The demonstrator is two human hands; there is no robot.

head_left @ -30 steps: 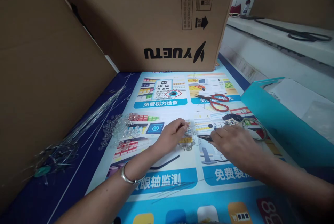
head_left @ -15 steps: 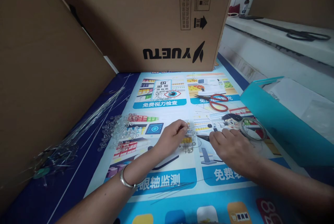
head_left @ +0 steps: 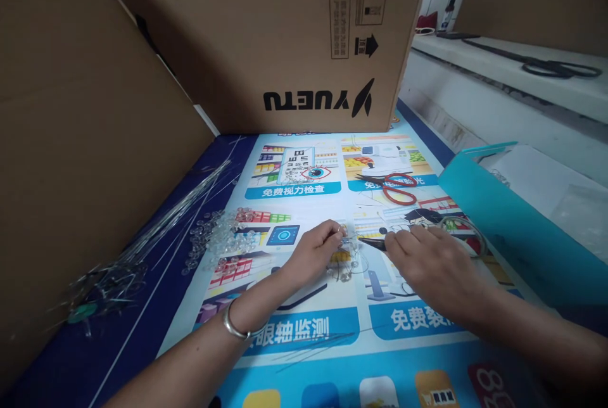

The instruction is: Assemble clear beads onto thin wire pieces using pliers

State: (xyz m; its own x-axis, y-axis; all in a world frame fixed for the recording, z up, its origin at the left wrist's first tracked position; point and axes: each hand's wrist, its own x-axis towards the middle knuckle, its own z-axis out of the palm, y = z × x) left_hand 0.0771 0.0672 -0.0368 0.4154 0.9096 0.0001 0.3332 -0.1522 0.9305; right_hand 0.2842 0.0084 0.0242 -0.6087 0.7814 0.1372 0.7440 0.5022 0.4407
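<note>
In the head view, my left hand [head_left: 319, 248] is pinched, thumb against fingers, on a beaded wire piece [head_left: 346, 274]; its clear beads and thin wire hang beside my fingertips, over the middle of the printed sheet [head_left: 313, 202]. A silver bangle [head_left: 232, 322] sits around my left wrist. My right hand [head_left: 430, 263] is closed around a dark pointed tool [head_left: 373, 243], its handles hidden in my palm, its tip pointing left, close to the beaded wire piece; whether the tip touches the wire, I cannot tell. Just beyond my right knuckles lies a round coil [head_left: 481, 238], partly hidden by the hand. Farther off, red-handled scissors [head_left: 399, 189] lie flat with their blades pointing left. To the left of my left hand spreads a heap of loose clear beads [head_left: 221, 237], and past that a bundle of thin wires [head_left: 187, 199] runs down to a tangle beside a green piece [head_left: 82, 313]. A few dark strands [head_left: 313, 348] lie nearer me, between my forearms. On my right stands an open turquoise box [head_left: 517, 224], and cardboard [head_left: 218, 40] rises behind the sheet
</note>
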